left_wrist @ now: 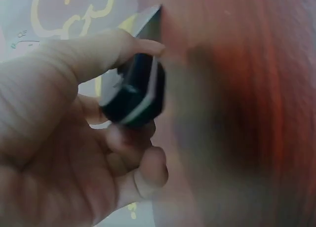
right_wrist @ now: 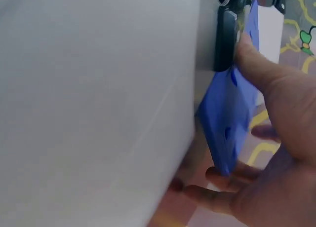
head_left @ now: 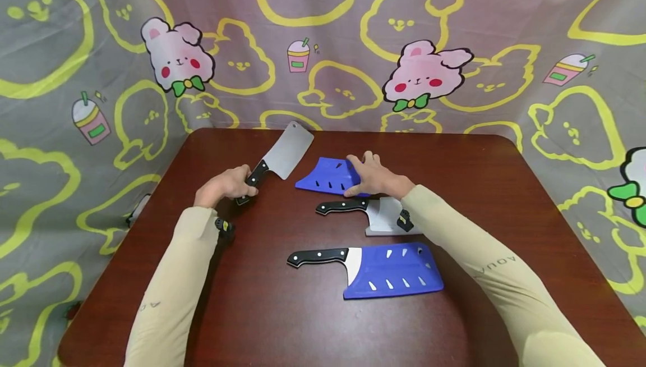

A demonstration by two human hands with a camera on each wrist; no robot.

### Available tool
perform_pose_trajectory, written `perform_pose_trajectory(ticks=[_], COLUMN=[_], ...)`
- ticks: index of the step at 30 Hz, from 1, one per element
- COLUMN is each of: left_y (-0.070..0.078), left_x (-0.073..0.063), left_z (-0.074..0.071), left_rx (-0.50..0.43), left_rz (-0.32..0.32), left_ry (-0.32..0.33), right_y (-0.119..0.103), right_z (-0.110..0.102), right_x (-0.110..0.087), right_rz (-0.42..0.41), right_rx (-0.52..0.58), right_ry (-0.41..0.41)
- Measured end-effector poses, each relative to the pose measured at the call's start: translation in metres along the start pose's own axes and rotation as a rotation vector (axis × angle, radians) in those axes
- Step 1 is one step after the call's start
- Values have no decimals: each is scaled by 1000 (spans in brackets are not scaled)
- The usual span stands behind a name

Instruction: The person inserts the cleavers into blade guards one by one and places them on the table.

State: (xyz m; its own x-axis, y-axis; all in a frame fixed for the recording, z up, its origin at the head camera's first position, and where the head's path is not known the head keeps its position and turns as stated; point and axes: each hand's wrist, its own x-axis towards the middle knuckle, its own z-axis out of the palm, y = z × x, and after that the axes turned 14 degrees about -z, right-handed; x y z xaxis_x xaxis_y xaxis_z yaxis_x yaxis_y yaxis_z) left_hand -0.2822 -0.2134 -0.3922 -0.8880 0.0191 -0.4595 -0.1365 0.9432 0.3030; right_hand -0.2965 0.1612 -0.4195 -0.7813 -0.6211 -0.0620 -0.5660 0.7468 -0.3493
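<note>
Nearest on the worktop (head_left: 252, 322), a sheathed knife (head_left: 393, 271) lay flat; just beyond it was a second knife (head_left: 343, 205), partly hidden by the right forearm (head_left: 479, 249). Farther off, the right hand (head_left: 373, 176) pinched a blue sheath (head_left: 325, 176); leftward, the left hand (head_left: 232, 182) gripped a third knife (head_left: 290, 151) by its handle.

This is a screened-off space, and whether home or workplace cannot be told: cloth (head_left: 333, 41) printed with pink rabbits (head_left: 179, 58) and drink cups (head_left: 298, 57) hangs behind and along 2 sides of a reddish-brown table (head_left: 262, 311). The 3 knives (head_left: 290, 151) merely suggest a kitchen.
</note>
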Motion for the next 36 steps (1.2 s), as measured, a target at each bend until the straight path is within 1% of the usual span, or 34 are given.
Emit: perform_pose_trajectory(ticks=[3,6,8,11,14,16,18,20,23,26,30,32,34,36], left_y=[3,5,6,9,13,16,19,20,21,21,21,22,23,24], left_x=[-3,-5,-6,-10,-13,-14,-15,-15,-16,-18,-21,-23,-24,-27], left_z=[-2,-2,-2,-2,-2,-2,-1,0,1,-1,-1,-1,-1,-3], left_rx=[-7,-20,-47,-99,-155,-180,-202,-217,-235,-241,-251,-285,-336,-393], left_rz=[20,45,57,53,29,18,26,46,64,50,36,37,47,63], left_ry=[24,35,39,35,17,16,24,39,68,101,169,200,230,241], right_y=[-4,-7,-9,-9,-7,-4,-2,-2,-4,-5,-2,1,6,11], right_z=[-3,-7,-10,-12,-13,-13,-14,-16,-20,-25,-33,-38,-43,-47], right_x=[-2,-5,-9,-15,-19,-20,-24,-29,-38,-48,-60,-66,-72,-77], right_rz=[-15,-58,-87,-128,-171,-196,-209,-209,-205,-184,-112,-71,-50,-37], right_rx=[16,32,39,11,-12,-1,20,45,87,147,229,281,343,401], right_ry=[64,143,181,212,221,236,259,297,384,466,571,628,692,761])
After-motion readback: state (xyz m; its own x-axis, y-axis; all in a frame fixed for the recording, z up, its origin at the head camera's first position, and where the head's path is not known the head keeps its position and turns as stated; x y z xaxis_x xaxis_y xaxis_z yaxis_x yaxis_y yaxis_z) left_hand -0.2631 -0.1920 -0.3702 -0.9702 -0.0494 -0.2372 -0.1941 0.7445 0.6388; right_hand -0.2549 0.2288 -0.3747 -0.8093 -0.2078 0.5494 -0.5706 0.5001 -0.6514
